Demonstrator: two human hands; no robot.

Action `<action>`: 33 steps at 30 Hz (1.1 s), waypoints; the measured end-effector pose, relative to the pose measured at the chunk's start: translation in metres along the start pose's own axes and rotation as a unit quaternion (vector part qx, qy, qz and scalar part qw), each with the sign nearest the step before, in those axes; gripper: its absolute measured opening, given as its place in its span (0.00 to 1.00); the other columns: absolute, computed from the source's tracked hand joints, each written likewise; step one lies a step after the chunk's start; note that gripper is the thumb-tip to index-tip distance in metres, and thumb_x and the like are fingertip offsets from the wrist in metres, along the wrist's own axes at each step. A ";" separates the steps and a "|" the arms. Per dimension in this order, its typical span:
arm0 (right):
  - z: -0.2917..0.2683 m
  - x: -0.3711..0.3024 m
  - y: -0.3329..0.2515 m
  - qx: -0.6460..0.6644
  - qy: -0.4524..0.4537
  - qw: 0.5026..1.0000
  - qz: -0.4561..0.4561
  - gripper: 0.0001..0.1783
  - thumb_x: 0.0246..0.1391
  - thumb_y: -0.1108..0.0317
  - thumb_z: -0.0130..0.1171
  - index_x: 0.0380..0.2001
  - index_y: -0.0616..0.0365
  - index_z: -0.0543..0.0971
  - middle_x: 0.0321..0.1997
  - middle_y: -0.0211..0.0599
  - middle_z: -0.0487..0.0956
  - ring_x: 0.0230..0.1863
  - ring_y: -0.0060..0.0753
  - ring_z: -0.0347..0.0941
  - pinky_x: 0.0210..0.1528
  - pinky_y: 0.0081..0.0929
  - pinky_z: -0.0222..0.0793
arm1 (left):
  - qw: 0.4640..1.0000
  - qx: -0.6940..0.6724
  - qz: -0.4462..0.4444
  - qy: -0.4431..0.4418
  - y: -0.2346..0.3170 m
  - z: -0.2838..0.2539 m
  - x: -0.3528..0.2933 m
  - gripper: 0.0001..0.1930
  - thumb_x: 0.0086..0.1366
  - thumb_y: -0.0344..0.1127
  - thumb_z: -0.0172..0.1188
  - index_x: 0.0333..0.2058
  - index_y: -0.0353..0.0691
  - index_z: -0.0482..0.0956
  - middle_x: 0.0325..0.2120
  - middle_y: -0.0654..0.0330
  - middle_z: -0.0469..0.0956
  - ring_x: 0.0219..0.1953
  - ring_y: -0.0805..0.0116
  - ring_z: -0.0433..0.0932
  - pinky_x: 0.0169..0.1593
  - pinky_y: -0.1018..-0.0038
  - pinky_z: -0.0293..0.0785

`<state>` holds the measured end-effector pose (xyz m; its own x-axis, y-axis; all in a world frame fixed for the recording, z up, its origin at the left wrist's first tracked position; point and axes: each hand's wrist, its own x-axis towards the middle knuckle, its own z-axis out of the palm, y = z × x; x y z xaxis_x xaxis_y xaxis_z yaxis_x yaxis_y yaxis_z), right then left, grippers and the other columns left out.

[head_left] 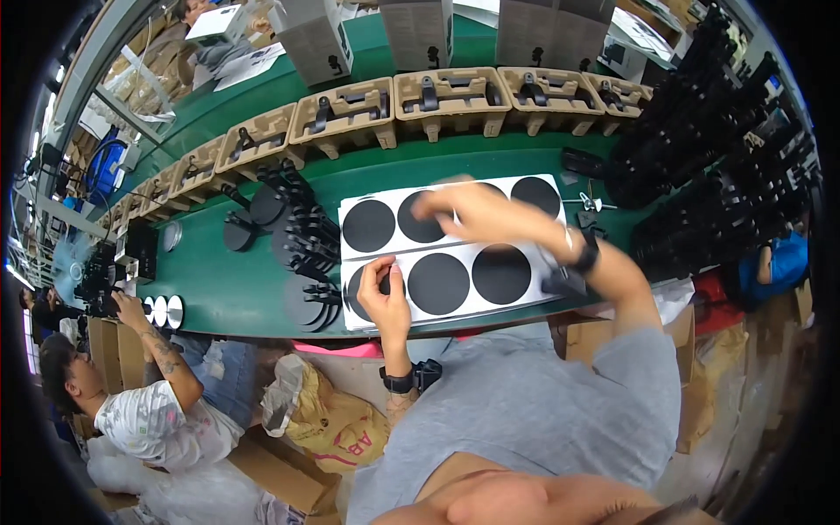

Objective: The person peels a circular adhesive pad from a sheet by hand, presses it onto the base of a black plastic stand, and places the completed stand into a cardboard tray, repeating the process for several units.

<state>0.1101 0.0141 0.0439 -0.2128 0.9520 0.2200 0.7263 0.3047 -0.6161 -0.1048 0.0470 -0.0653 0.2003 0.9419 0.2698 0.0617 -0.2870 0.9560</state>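
Note:
White sheets [398, 248] bearing two rows of black round pads [438, 283] lie on the green table in front of me. My left hand [385, 299] is over the near-left pad, its fingers curled in toward the thumb; whatever they pinch, if anything, is too small to make out. Smeared by motion, my right hand [477, 213] passes above the far row, its fingertips over the second pad [421, 216] from the left. Left of the sheets stand several black stands with round bases [306, 302], some in a packed row.
Brown moulded trays [451, 106] holding black parts line the back of the table, with grey boxes [418, 35] behind. Black parts [678, 131] are piled high at the right. A co-worker [157, 411] sits at the left beside silver discs [175, 311].

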 end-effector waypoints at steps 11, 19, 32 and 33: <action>0.039 -0.119 0.023 -0.078 0.086 0.993 -0.009 0.21 0.36 0.82 0.51 0.40 0.63 0.76 0.45 0.44 0.72 0.50 0.48 0.68 0.53 0.40 0.66 | 0.998 0.040 0.043 -0.004 0.005 0.032 0.000 0.07 0.60 0.21 0.53 0.37 0.28 0.75 0.32 0.56 0.79 0.37 0.71 0.80 0.42 0.78 0.74; 0.025 -0.138 0.052 0.102 0.351 0.931 -0.006 0.05 0.41 0.76 0.49 0.24 0.58 0.64 0.30 0.39 0.63 0.36 0.35 0.62 0.39 0.29 0.61 | 0.993 0.080 0.084 0.002 0.012 0.038 0.001 0.08 0.55 0.21 0.55 0.35 0.30 0.77 0.31 0.53 0.80 0.34 0.66 0.80 0.42 0.75 0.74; -0.001 -0.166 0.026 0.509 0.461 0.718 0.113 0.07 0.56 0.76 0.59 0.34 0.58 0.70 0.35 0.31 0.77 0.37 0.24 0.77 0.39 0.27 0.78 | 0.985 0.113 -0.084 -0.098 -0.063 -0.180 0.028 0.35 0.49 0.22 0.56 0.60 0.36 0.62 0.64 0.48 0.58 0.68 0.54 0.53 0.69 0.66 0.42; 0.000 -0.165 0.023 0.508 0.466 0.716 0.111 0.07 0.56 0.76 0.59 0.34 0.58 0.70 0.35 0.31 0.77 0.37 0.24 0.77 0.39 0.27 0.78 | 0.957 0.233 -0.028 -0.170 -0.056 -0.182 0.033 0.40 0.46 0.25 0.64 0.60 0.36 0.62 0.66 0.46 0.54 0.69 0.52 0.49 0.69 0.66 0.43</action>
<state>0.1619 -0.1360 -0.0071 0.7063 0.6919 0.1496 -0.2757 0.4636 -0.8421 -0.2794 0.1263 -0.0884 0.4847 0.8700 0.0905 0.4962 -0.3588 0.7906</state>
